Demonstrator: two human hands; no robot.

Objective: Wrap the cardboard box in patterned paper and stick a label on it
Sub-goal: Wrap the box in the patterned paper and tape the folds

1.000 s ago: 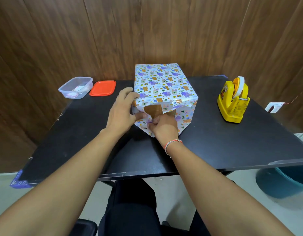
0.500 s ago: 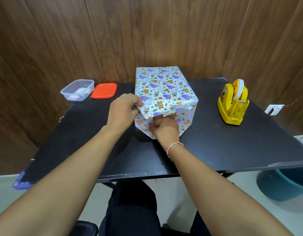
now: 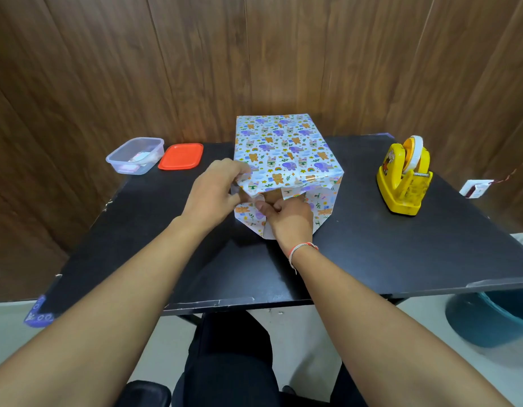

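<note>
- Cardboard box (image 3: 272,195): stands at mid-table toward the wall, almost wholly covered; only a small brown patch shows on the near face, between the paper flaps.
- Patterned paper (image 3: 286,148): pale sheet printed with small animals, rainbows and leaves. It lies flat over the top and right side of the box; the near end is not closed, with a top flap folded down and a pointed lower flap lying on the table.
- Left hand (image 3: 214,190): at the near left corner of the box, fingers curled and pinching the edge of the top flap.
- Right hand (image 3: 289,219): at the near face below the brown patch, fingers curled and gripping the paper of the lower flap; a thin thread band sits on the wrist.
- Clear plastic tub (image 3: 135,155): open, at the far left of the table. It holds some pale and pinkish paper pieces; what they are cannot be told.
- Orange lid (image 3: 180,156): lies flat just beside the tub, to its right, apart from it.
- Yellow tape dispenser (image 3: 402,179): upright at the right of the table, well apart from the box, a white roll mounted in it.
- Black table (image 3: 372,245): bears all of the above.
- Teal basin (image 3: 495,315): on the floor under the right edge of the table; its contents are out of sight.
</note>
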